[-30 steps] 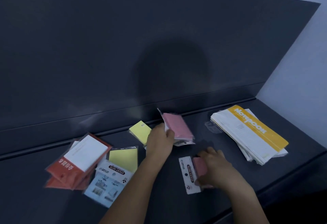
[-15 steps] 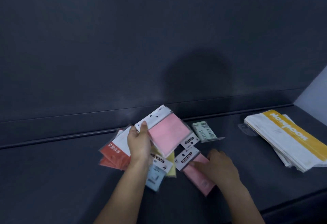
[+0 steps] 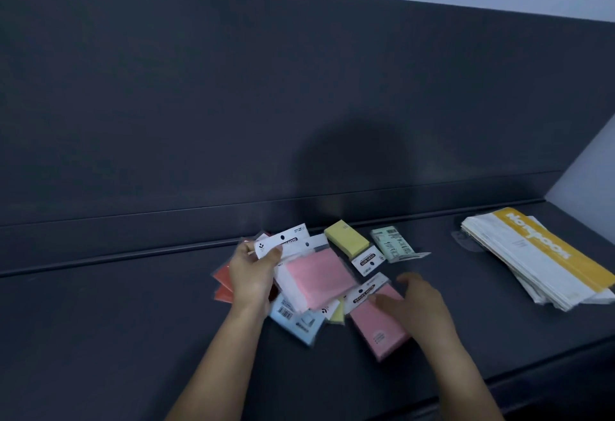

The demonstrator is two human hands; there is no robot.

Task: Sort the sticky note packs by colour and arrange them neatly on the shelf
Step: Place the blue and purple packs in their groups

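Head view, I see: left hand (image 3: 253,274) pinches fanned pink packs (image 3: 316,277) by their white header, above the pile; right hand (image 3: 416,304) flat, fingers loose, touching a lone pink pack (image 3: 379,324) on the shelf (image 3: 100,321); yellow pack (image 3: 347,237) and green pack (image 3: 392,244) behind, near the ledge.

Left grip (image 3: 252,276): back up, thumb and curled fingers pinching a pink pack (image 3: 319,276).
Right grip (image 3: 417,304): palm down, fingers spread straight.
Forearms (image 3: 216,360): bare, reaching forward.

We grip pink sticky note packs (image 3: 317,276) in our left hand (image 3: 253,276) above the shelf (image 3: 116,321); our right hand (image 3: 419,307) rests on 1 other pink pack (image 3: 379,327).
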